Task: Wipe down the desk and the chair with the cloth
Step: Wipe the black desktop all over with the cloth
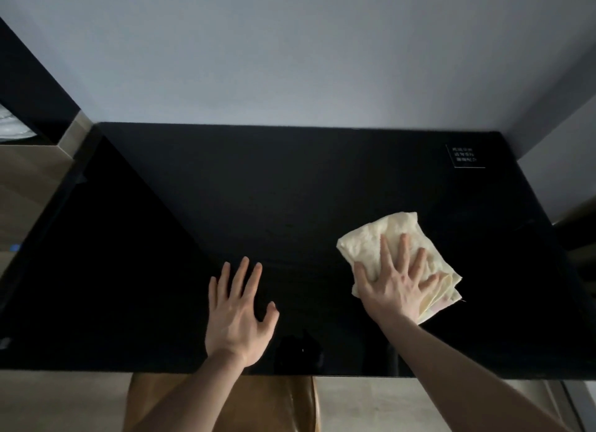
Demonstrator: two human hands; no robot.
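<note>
1. The right hand [395, 285] is reaching to the lower right of the frame, fingers splayed flat, pressing the cream cloth [392, 243] onto the black counter [290, 186].
2. The left hand [240, 312] is lying at lower centre, grip open, holding nothing.
3. The chair [277, 402] is showing at the bottom edge.

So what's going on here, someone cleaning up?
Yes. A person is wiping a black desk. The right hand presses a folded pale yellow cloth flat on the desk's right side, fingers spread. The left hand rests open on the bare desk near the front edge. A brown chair sits tucked under the front edge, untouched.
</note>
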